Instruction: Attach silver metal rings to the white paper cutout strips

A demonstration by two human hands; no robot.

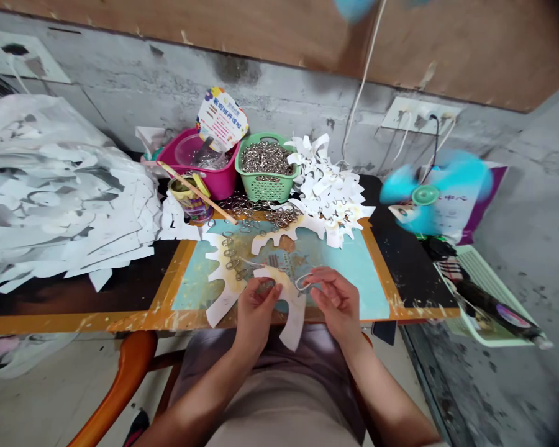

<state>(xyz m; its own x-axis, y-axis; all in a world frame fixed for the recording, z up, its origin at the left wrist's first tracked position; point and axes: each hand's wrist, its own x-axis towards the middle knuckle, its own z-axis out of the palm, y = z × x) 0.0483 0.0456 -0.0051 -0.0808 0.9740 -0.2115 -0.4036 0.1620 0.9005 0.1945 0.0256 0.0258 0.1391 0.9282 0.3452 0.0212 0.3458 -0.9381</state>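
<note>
My left hand (pixel 256 310) pinches a white, curved cut-out piece (pixel 294 315) with scalloped edges and a yellowish smear at its top, over the front of the table. Close by on the right, my right hand (pixel 338 301) has its fingers curled around a thin pale loop (pixel 302 283), seemingly cord or wire. Left of my hands lies another toothed white piece (pixel 218 304), with a row of metal rings (pixel 231 253) along its yellowed edge. A third such strip (pixel 317 225) rests farther back on the light-blue mat (pixel 368 282).
A green basket (pixel 266 186) and a pink basket (pixel 221 180) hold metal parts at the back. Beside them stand a tin (pixel 193 202) with a wooden stick (pixel 205 197) and white cut-outs (pixel 328 180). Large white stacks (pixel 65 205) fill the left; a blue fan (pixel 426 194) spins right.
</note>
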